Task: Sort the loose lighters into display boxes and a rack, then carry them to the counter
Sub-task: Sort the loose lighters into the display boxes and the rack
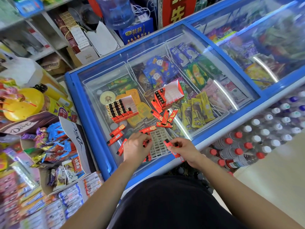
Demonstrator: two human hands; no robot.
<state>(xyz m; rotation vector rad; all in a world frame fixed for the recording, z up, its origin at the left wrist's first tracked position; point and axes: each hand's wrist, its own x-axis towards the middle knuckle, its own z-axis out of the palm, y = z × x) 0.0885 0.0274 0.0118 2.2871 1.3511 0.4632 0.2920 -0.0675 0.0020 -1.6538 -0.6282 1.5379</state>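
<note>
Red lighters lie loose on the glass lid of a blue freezer (85, 116): a pile (165, 119) in the middle and others (116, 135) at the left. A white grid rack (159, 142) lies flat between my hands. My left hand (136, 147) is closed on a red lighter at the rack's left edge. My right hand (184, 148) pinches another red lighter (167, 142) at the rack's right edge. One red display box (121, 109) is mostly filled with lighters. A second box (169, 94) holds one row.
Packs of bottled water (257, 139) stand on the floor right of the freezer. Snack and candy boxes (54, 151) crowd the left side. Shelves, cartons and a water jug (115, 12) stand behind the freezer. Bare floor (272, 184) lies at the lower right.
</note>
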